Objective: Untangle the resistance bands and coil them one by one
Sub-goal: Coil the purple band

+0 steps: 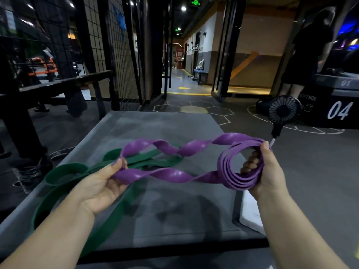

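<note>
Right hand (267,167): fingers (250,164) curled through a coil of several turns of the purple band (174,150), thumb over the coil's outer edge, gripping it. Left hand (101,183): thumb and fingers pinched on the band's far loop end. Between the two hands the uncoiled part runs as two twisted strands, held above the grey bench (174,210). Green band (64,171) lies loose on the bench, under and beyond the left fingers, looping away to the left. Small black fan (283,110) stands beyond the right fingers.
</note>
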A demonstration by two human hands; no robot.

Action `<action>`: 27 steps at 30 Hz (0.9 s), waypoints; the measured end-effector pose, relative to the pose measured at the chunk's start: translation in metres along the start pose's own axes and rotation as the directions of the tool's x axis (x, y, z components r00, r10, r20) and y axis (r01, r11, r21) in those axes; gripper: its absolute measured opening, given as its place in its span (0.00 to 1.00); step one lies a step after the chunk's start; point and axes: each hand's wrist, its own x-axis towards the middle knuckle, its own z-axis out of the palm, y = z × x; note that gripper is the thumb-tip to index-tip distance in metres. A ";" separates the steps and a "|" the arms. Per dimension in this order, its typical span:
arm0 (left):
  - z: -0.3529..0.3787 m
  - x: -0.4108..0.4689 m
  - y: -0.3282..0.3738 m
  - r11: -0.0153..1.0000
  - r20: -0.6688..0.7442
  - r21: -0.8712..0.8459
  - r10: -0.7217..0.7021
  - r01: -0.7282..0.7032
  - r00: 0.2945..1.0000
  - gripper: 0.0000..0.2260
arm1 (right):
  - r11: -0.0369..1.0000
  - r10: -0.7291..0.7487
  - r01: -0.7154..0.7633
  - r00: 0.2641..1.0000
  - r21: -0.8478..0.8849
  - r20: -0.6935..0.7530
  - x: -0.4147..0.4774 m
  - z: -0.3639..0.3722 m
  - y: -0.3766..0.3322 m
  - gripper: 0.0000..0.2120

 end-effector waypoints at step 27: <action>-0.002 -0.005 0.001 0.985 -0.029 0.118 -0.121 0.124 0.992 0.10 | 0.983 0.135 -0.120 0.985 -0.136 0.103 0.007 -0.010 0.001 0.17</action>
